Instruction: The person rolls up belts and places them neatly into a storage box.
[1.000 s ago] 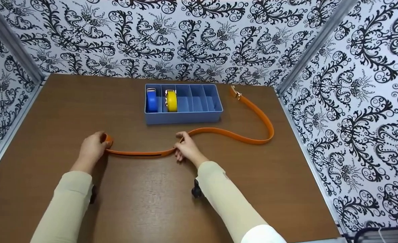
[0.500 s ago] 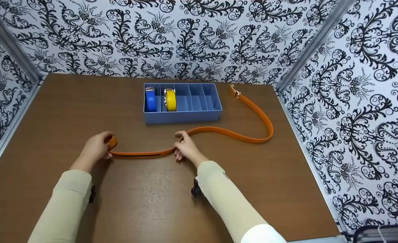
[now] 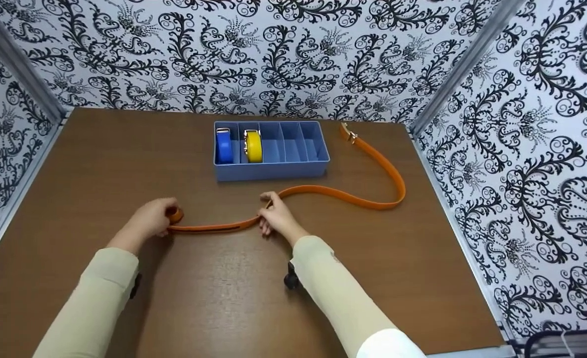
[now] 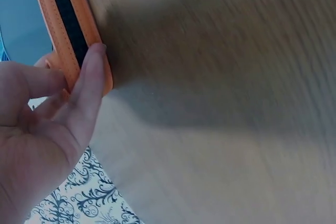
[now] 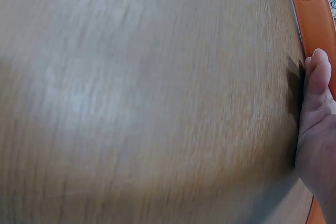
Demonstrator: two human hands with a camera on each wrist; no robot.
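Note:
A long orange belt [image 3: 345, 197] stands on edge across the table, with a gold buckle [image 3: 351, 136] at its far right end. My left hand [image 3: 149, 219] grips the belt's left end, where a small coil [image 3: 175, 215] shows at the fingers. In the left wrist view, my thumb and fingers pinch the orange strap [image 4: 65, 35], which has a dark strip along its middle. My right hand [image 3: 277, 217] holds the strap between thumb and fingers near the belt's middle. The right wrist view shows only part of that hand [image 5: 317, 98] against the strap [image 5: 315, 22].
Behind the hands is a blue divided box [image 3: 271, 171]. A rolled blue belt [image 3: 225, 147] sits in its leftmost compartment and a rolled yellow belt [image 3: 254, 147] in the one beside it. Patterned walls [image 3: 293, 59] border the brown table [image 3: 224, 298].
My left hand has moved a little to the right with the coil, and the stretch of belt between my hands is shorter. My right hand has stayed in place.

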